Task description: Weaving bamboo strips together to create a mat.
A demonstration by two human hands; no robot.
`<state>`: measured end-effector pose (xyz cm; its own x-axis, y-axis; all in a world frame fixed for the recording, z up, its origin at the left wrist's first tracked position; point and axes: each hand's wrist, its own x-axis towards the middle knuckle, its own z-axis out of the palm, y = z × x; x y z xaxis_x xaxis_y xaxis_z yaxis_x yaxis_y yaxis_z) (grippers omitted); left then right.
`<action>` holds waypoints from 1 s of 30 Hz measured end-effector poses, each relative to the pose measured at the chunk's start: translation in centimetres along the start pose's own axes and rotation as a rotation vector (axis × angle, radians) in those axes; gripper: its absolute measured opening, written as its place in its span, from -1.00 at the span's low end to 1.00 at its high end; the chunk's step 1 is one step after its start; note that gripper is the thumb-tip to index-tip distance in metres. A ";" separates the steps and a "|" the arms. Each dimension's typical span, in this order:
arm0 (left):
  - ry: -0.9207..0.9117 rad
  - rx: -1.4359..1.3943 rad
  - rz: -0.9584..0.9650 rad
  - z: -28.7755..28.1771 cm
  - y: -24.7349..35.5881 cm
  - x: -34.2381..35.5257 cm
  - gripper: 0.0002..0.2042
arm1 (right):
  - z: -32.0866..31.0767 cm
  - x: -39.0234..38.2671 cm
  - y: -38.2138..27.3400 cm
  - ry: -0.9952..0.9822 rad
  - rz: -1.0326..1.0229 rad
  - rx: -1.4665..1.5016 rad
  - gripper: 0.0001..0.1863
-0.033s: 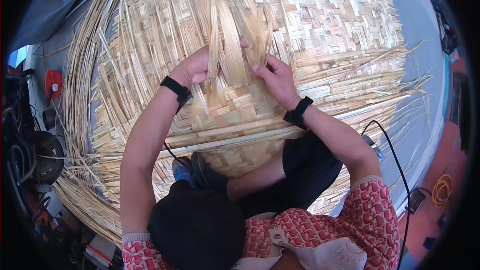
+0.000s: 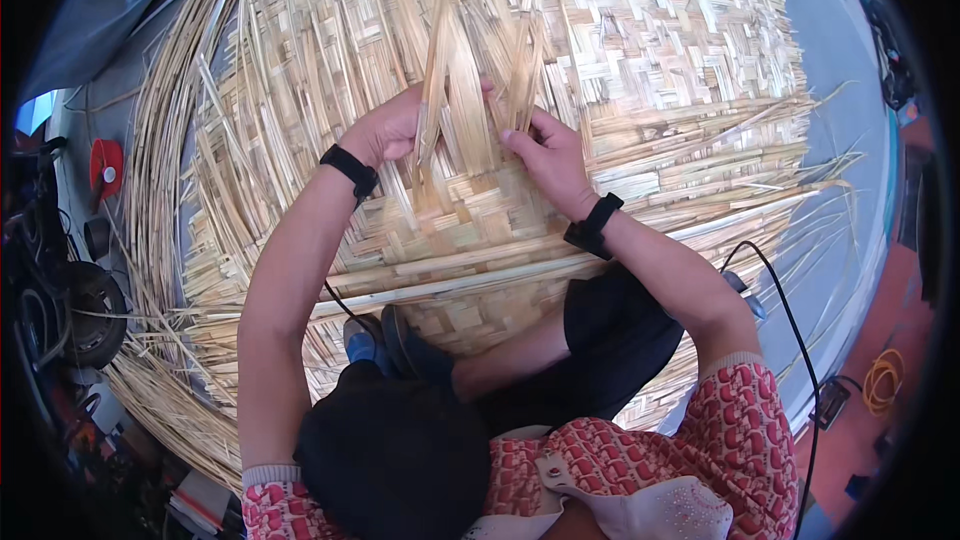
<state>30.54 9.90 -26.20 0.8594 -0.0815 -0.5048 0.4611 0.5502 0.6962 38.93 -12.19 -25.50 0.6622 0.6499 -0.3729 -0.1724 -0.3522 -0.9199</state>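
Flat, pale split cane strips stand raised from a large woven mat. My left hand is curled at the left side of these strips, its fingers closed on them and partly hidden behind them. My right hand is at their right side, thumb and fingers closed on a narrower upright bunch. Between my hands the broad strip runs down into the weave. Long loose strips lie crosswise just nearer to me, and both wrists wear black bands.
I sit on the mat with legs folded. Loose strips fringe its left side. At the left are a red object and a black wheel. A black cable and coiled yellow hose are at the right.
My left hand and forearm have shifted slightly up and left, and the raised strips have moved a little. My right hand stays in nearly the same place.
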 end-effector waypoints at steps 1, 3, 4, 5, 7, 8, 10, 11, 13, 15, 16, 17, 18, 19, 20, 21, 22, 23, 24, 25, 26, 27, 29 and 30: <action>-0.035 0.310 -0.007 0.5 1.2 0.6 -0.62 | 0.1 0.3 -0.1 0.002 -0.001 -0.006 -0.83; 0.104 0.407 0.047 2.8 3.0 1.3 -0.62 | 0.0 1.0 0.4 -0.103 -0.417 -0.716 -0.86; 0.266 0.512 0.100 3.2 3.6 1.2 -0.61 | -0.1 1.5 0.3 -0.111 -0.421 -0.714 -0.86; 0.474 0.300 0.266 1.8 4.0 1.4 -0.60 | -0.3 2.0 -0.1 -0.236 -0.435 -0.759 -0.87; 0.621 0.477 0.357 -0.5 4.0 0.1 -0.63 | -0.2 2.7 -0.2 -0.366 -0.447 -0.801 -0.87; 0.756 0.659 0.448 -1.2 4.3 -0.9 -0.67 | 0.0 2.9 -0.4 -0.371 -0.427 -0.859 -0.86; 0.725 0.797 0.584 -1.6 1.5 -2.6 -0.64 | -0.2 3.1 -0.2 -0.373 -0.408 -0.919 -0.85; 0.781 0.798 0.353 -0.5 0.4 -3.9 -0.63 | -0.8 3.3 0.5 -0.358 -0.367 -0.867 -0.83; 0.839 0.433 0.180 0.0 -2.2 -7.8 -0.60 | -0.7 3.3 0.4 -0.356 -0.345 -0.801 -0.82; 0.792 -0.090 0.301 -0.4 -5.6 -12.5 -0.55 | -0.4 2.8 -0.9 -0.391 -0.099 -0.707 -0.78; 0.755 -0.246 0.364 0.3 -6.7 -14.2 -0.53 | -1.1 3.0 -0.4 -0.386 -0.107 -0.708 -0.78; 0.753 -0.243 0.376 0.9 -7.9 -15.0 -0.53 | -1.9 3.5 0.8 -0.396 -0.042 -0.364 -0.71; 0.809 -0.264 0.346 1.4 -9.5 -15.6 -0.55 | -2.3 3.6 1.3 -0.408 0.022 -0.021 -0.61; 0.867 -0.290 0.316 2.0 -10.0 -16.1 -0.57 | -2.5 3.2 -0.1 -0.343 0.120 0.129 -0.41; 0.870 -0.294 0.328 1.9 -10.0 -16.3 -0.57 | -2.6 2.4 -0.4 -0.350 0.111 0.122 -0.41; 0.874 -0.214 0.338 1.5 -9.7 -16.0 -0.62 | -2.7 1.3 -0.3 -0.141 -0.160 -0.329 -0.39; 0.867 -0.134 0.348 1.3 -8.9 -15.4 -0.66 | -3.3 0.4 -0.2 0.095 -0.429 -0.776 -0.38; 0.845 -0.122 0.412 2.1 -7.4 -14.5 -0.67 | -4.0 -0.3 1.0 0.157 -0.541 -0.959 -0.36; 0.821 -0.129 0.422 1.7 -7.0 -13.6 -0.67 | -4.5 -1.2 2.5 0.176 -0.543 -0.978 -0.36; 0.772 -0.133 0.435 0.4 -7.0 -13.3 -0.67 | -4.1 -2.2 3.7 0.177 -0.535 -1.182 -0.37; 0.720 -0.135 0.445 -0.7 -7.4 -13.2 -0.67 | -3.9 -2.7 4.8 0.181 -0.518 -1.385 -0.38; 0.735 -0.117 0.448 -1.2 -8.3 -12.9 -0.67 | -4.1 -2.9 5.8 0.170 -0.568 -1.519 -0.40; 0.713 -0.133 0.439 -1.1 -10.3 -13.4 -0.66 | -4.0 -3.4 5.9 0.168 -0.553 -1.552 -0.40; 0.704 -0.151 0.427 -0.9 -11.2 -14.0 -0.66 | -4.0 -3.6 5.8 0.153 -0.542 -1.579 -0.40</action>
<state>13.12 5.66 -27.38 0.5917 0.6694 -0.4491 0.0501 0.5256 0.8493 38.44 -19.25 -28.97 0.4722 0.8811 0.0268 0.8733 -0.4717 0.1218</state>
